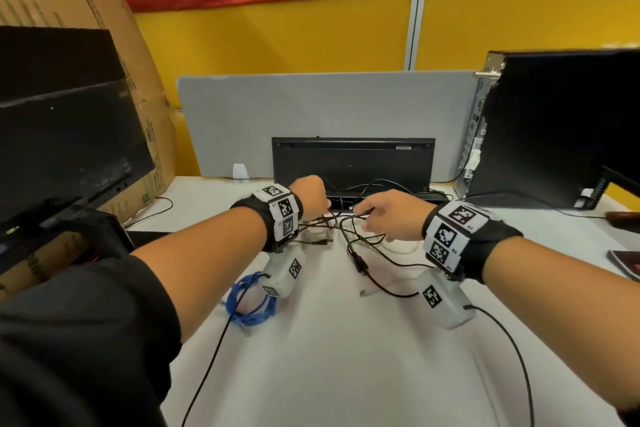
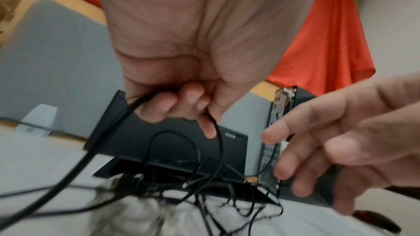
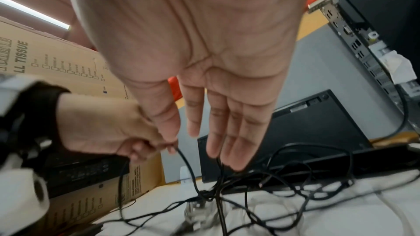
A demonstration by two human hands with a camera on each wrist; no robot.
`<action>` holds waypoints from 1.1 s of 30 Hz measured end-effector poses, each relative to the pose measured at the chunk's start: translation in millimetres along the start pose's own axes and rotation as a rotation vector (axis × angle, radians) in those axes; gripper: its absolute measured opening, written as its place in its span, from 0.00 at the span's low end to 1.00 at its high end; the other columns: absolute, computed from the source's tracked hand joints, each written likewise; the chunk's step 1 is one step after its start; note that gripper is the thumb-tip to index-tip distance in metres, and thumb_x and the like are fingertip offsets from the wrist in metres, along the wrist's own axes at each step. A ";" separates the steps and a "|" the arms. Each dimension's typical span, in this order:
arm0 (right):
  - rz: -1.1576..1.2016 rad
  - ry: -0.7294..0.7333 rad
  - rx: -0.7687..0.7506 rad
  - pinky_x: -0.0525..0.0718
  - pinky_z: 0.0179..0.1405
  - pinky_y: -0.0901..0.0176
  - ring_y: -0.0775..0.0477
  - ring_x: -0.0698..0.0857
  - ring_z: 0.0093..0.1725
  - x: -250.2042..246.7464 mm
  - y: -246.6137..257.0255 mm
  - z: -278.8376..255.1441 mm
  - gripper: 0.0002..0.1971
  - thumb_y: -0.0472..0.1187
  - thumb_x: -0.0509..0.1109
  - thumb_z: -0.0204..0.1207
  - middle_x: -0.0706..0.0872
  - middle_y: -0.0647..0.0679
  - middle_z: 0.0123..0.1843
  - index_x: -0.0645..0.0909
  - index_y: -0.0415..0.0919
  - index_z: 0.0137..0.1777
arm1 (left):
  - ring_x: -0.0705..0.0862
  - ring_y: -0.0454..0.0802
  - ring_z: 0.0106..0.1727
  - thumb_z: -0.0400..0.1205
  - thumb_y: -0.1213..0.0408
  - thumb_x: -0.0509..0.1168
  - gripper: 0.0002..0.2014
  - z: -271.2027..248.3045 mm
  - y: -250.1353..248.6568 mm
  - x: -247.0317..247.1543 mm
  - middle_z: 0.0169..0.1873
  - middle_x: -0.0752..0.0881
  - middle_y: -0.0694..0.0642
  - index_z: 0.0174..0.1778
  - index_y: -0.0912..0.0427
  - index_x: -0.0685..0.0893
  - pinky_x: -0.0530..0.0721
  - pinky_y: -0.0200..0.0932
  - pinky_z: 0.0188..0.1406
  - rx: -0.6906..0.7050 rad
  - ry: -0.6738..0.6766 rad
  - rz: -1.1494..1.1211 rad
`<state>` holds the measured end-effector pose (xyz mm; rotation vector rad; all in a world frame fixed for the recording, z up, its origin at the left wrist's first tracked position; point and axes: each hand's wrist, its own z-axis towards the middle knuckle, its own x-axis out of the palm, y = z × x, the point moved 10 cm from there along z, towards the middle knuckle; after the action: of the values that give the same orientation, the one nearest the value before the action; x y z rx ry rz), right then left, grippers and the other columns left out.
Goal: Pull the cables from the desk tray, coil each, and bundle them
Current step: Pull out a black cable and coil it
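A tangle of thin black cables (image 1: 349, 229) lies on the white desk in front of the black desk tray (image 1: 353, 166), whose lid stands up. My left hand (image 1: 311, 198) grips a black cable (image 2: 213, 125) in curled fingers just above the tangle. My right hand (image 1: 381, 215) reaches toward it with fingers straight (image 3: 225, 132), fingertips brushing the cables, holding nothing. A coiled blue cable (image 1: 252, 302) lies near the desk's left side. A white cable (image 1: 398, 246) lies under the black ones.
A dark monitor (image 1: 62, 135) and a cardboard box (image 1: 114, 45) stand at the left. A black computer tower (image 1: 561, 128) stands at the right, a grey divider panel (image 1: 325, 107) behind the tray. The wrist cameras' own leads trail over the near desk (image 1: 346, 357).
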<state>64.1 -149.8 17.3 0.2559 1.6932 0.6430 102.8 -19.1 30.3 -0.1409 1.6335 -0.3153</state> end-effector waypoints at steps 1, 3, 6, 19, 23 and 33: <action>-0.005 -0.035 -0.020 0.86 0.55 0.56 0.51 0.85 0.52 -8.3 3.0 1.8 0.19 0.43 0.69 0.80 0.85 0.51 0.61 0.78 0.51 0.71 | 0.85 0.60 0.61 0.87 0.63 0.60 0.15 0.5 -7.6 -10.9 0.52 0.87 0.61 0.55 0.72 0.85 0.81 0.48 0.61 0.025 -0.019 -0.016; 0.016 -0.101 -0.052 0.82 0.65 0.51 0.50 0.84 0.60 -25.6 9.3 5.7 0.22 0.44 0.68 0.81 0.85 0.50 0.66 0.74 0.49 0.75 | 0.86 0.58 0.58 0.87 0.63 0.60 0.15 1.7 -23.9 -35.2 0.56 0.88 0.62 0.56 0.70 0.87 0.82 0.50 0.61 0.087 -0.076 -0.055; 0.093 -0.146 -0.123 0.74 0.74 0.51 0.49 0.79 0.71 -48.1 22.7 11.6 0.24 0.43 0.66 0.82 0.79 0.47 0.74 0.70 0.44 0.78 | 0.83 0.49 0.38 0.87 0.62 0.60 0.14 3.9 -43.3 -66.2 0.43 0.88 0.57 0.52 0.67 0.88 0.79 0.42 0.35 0.175 -0.165 -0.146; 0.527 -0.331 -0.170 0.82 0.42 0.58 0.51 0.75 0.34 -107.1 11.4 21.4 0.12 0.41 0.60 0.86 0.74 0.47 0.34 0.85 0.42 0.50 | 0.70 0.45 0.26 0.87 0.60 0.61 0.12 11.0 -59.5 -126.1 0.24 0.73 0.51 0.44 0.61 0.86 0.65 0.40 0.25 0.278 -0.384 -0.221; 0.442 -0.425 -0.124 0.76 0.40 0.56 0.50 0.73 0.33 -123.3 -14.3 21.0 0.13 0.45 0.61 0.85 0.75 0.52 0.32 0.87 0.42 0.50 | 0.72 0.47 0.27 0.87 0.62 0.60 0.13 15.3 -27.7 -143.1 0.25 0.76 0.53 0.48 0.65 0.87 0.67 0.40 0.25 0.202 -0.449 -0.199; 0.398 -0.553 -0.061 0.83 0.49 0.58 0.54 0.79 0.41 -132.4 -63.3 9.5 0.13 0.41 0.61 0.85 0.81 0.54 0.41 0.86 0.38 0.55 | 0.83 0.66 0.44 0.87 0.62 0.60 0.15 10.5 59.9 -192.5 0.40 0.85 0.68 0.46 0.69 0.86 0.83 0.55 0.45 -0.036 -0.718 -0.182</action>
<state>114.9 -265.7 92.2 0.6735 1.0940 0.8238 136.5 90.3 196.5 -0.3847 0.9153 -0.3248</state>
